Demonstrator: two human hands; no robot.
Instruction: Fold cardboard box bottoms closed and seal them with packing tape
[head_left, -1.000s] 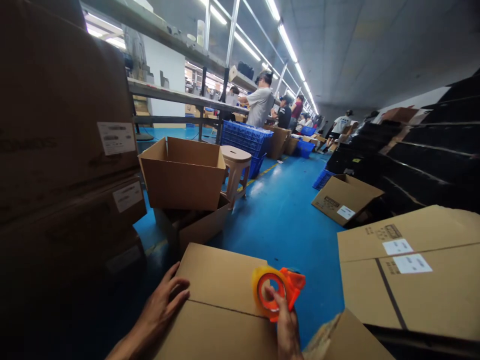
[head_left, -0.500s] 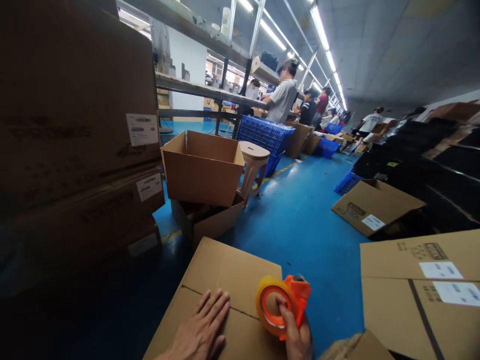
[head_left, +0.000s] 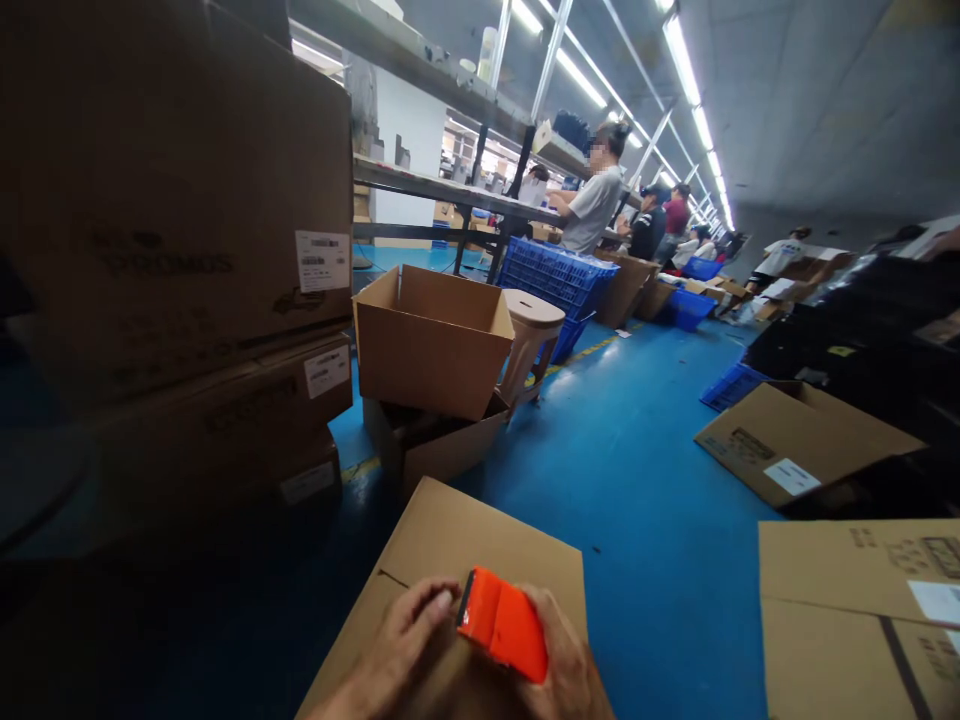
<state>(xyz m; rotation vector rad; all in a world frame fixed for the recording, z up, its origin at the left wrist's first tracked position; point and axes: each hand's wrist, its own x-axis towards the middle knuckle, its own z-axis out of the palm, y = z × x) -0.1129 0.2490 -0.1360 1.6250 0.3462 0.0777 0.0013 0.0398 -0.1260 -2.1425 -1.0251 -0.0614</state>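
Observation:
A brown cardboard carton (head_left: 480, 525) lies in front of me, its top flaps meeting along a narrow seam. Above it, my right hand (head_left: 562, 655) is closed around an orange tape dispenser (head_left: 504, 622). The dispenser's dark cutting edge faces left, and its tape roll is hidden from this angle. My left hand (head_left: 401, 645) is over the carton just left of that edge, fingers curled and thumb close to the index finger. Whatever may be between those fingertips is too small to make out.
Stacked dark cartons (head_left: 225, 250) rise at the left. Ahead are an open box (head_left: 435, 350), a beige stool (head_left: 531, 312) and blue crates (head_left: 559, 275). More cartons (head_left: 832, 600) lie right on the blue floor (head_left: 660, 480). People (head_left: 596, 205) stand along a workbench (head_left: 450, 190).
My right hand has turned the tape dispenser and brought it left over the carton. My left hand has lifted from lying flat and curled its fingers. The view has swung slightly left.

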